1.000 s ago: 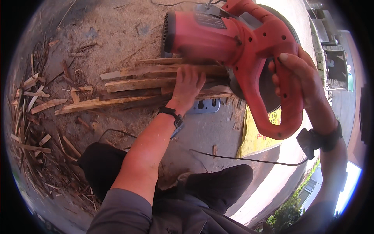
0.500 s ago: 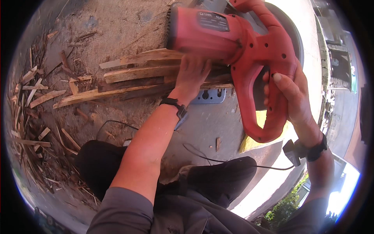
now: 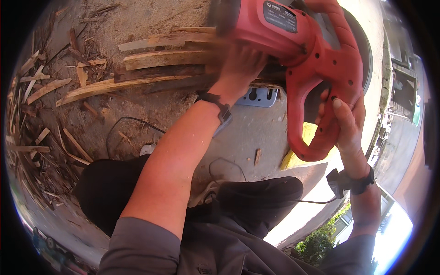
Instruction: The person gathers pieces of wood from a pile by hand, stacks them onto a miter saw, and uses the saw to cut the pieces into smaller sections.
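Observation:
My right hand (image 3: 346,121) is closed around the loop handle of a red cut-off saw (image 3: 305,55), its thumb along the grip. The saw's motor housing covers part of what lies below. At the housing's lower edge, my left hand (image 3: 240,68) rests on a bundle of rough wood strips (image 3: 165,59), its fingertips partly hidden and blurred. These strips stretch out to the left, roughly side by side, with their right ends under the saw. A blue-grey metal base plate (image 3: 258,97) shows beneath them. The cutting point is out of sight.
Splintered wood scraps (image 3: 39,151) are heaped at the left. A yellow sack or sheet (image 3: 293,158) lies under the saw handle. Thin black cables (image 3: 137,120) run near my knees. A strip of sunlit ground (image 3: 298,224) passes on the right.
The view has shifted, so the saw and base plate sit farther right and up in the picture. My left hand reaches farther under the motor housing. My right hand keeps its grip.

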The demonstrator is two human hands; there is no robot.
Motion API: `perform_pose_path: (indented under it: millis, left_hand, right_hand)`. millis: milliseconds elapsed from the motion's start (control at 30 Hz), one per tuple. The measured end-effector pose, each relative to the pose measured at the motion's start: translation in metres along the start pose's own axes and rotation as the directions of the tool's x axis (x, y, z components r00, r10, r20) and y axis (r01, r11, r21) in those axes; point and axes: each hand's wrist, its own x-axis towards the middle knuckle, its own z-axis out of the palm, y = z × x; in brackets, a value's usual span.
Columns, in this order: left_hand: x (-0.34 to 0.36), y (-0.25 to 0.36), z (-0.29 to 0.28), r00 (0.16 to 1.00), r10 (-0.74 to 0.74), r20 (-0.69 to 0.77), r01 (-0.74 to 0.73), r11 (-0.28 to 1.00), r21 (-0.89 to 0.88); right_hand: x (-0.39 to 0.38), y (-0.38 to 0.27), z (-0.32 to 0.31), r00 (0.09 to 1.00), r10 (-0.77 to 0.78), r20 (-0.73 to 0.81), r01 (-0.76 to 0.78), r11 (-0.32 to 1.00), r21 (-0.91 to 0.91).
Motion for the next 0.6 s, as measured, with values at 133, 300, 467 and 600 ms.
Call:
perform_pose_path:
  millis: [133,300,467,600]
  left_hand:
    - [0.019,0.001,-0.013,0.968,-0.126,0.216,0.193,0.927,-0.321]
    - [-0.003,-0.005,-0.002,0.992,0.032,-0.122,-0.048,0.99,-0.136]
    - [-0.016,0.005,-0.014,1.0,-0.002,-0.031,0.002,1.0,-0.019]
    - [-0.018,0.003,-0.019,0.998,0.05,-0.046,-0.047,0.997,0.062]
  right_hand:
    - [-0.007,0.03,0.002,0.997,-0.077,0.005,0.078,0.997,-0.002]
    - [-0.008,0.035,0.015,0.997,-0.08,-0.021,0.081,0.996,0.024]
    - [-0.009,0.05,0.013,0.991,-0.136,0.022,0.135,0.99,0.033]
    - [-0.009,0.047,0.012,0.99,-0.139,0.029,0.139,0.99,0.01]
